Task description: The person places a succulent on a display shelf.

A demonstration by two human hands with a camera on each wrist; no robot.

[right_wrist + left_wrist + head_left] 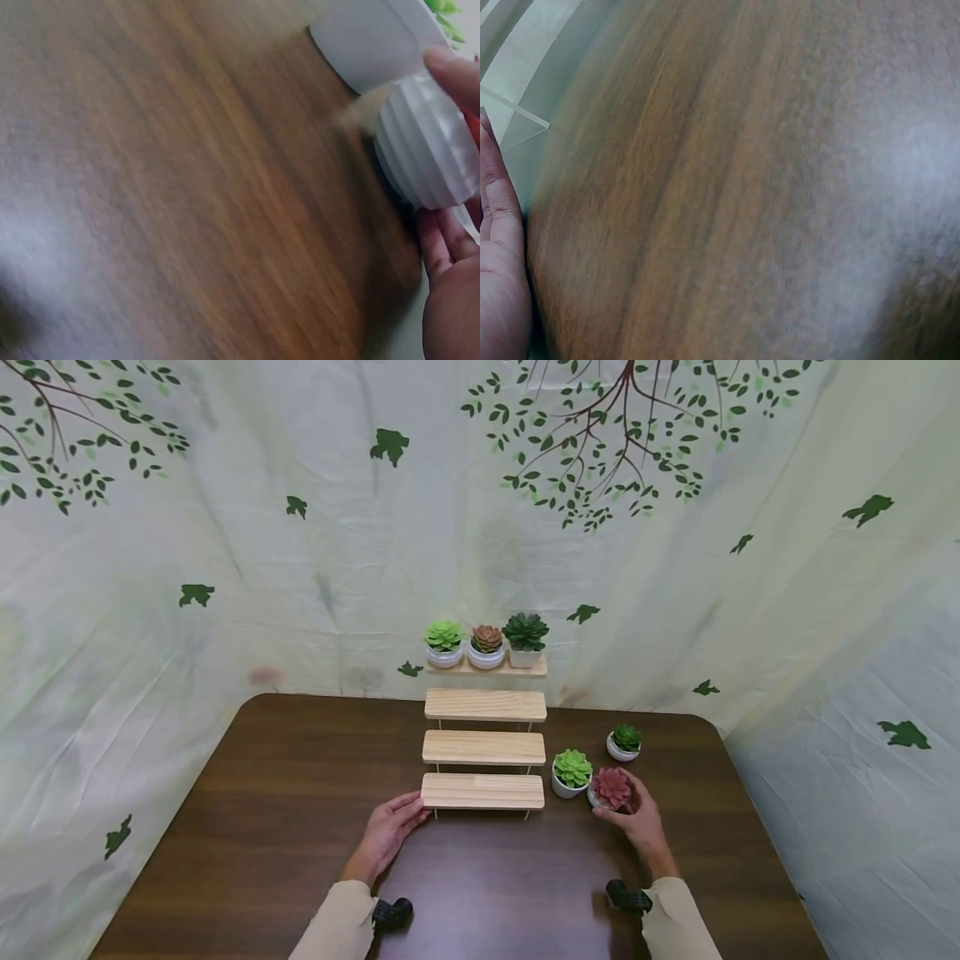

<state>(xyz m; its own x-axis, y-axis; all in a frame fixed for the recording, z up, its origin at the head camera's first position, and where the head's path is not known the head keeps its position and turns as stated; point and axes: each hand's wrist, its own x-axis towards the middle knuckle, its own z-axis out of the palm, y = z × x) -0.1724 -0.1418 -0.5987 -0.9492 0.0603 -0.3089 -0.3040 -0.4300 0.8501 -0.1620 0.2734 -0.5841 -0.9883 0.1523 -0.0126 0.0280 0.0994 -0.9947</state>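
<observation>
While left hand (390, 833) touches the shelf (483, 748) at its lower-left corner (can't tell if gripping), right hand (639, 820) grasps red plant (611, 787) by its white pot (426, 146), lower right of frame centre, just beside light-green plant (572, 769). 3 more plants (487, 640) on top step (487, 671), mid-frame.

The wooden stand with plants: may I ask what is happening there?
A person's right hand grips the pink potted succulent, next to a light green one on the table. The left hand rests at the left end of the lowest step of the wooden stand. Three potted succulents stand on its top step; a dark green one stands on the table farther back.
</observation>
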